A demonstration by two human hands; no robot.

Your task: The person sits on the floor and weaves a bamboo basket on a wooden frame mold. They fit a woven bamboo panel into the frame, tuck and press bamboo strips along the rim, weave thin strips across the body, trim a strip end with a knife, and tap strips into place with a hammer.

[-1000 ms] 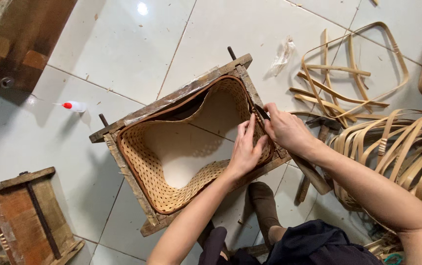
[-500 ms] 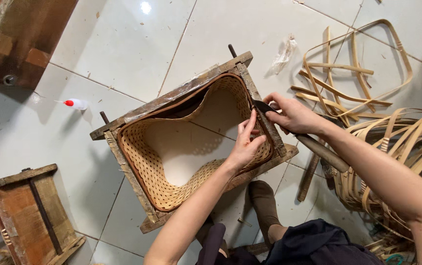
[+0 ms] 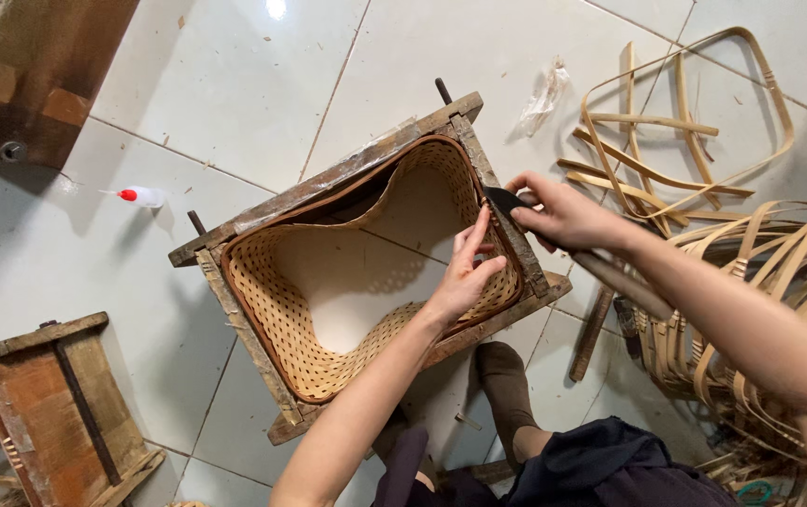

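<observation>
Gripping a dark knife [image 3: 502,200], the right hand [image 3: 563,214] nears bamboo strips [image 3: 667,169]; left hand [image 3: 465,277] spreads open on the woven basket [image 3: 281,310].

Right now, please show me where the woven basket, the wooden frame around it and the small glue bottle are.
woven basket [image 3: 277,300], head view, on its left woven wall.
wooden frame [image 3: 328,180], head view, on its top rail.
small glue bottle [image 3: 145,196], head view, on its white body.

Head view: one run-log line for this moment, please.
left hand: pressing woven basket wall inside wooden frame | right hand: gripping dark-bladed tool at frame edge | bamboo strips on floor
</observation>
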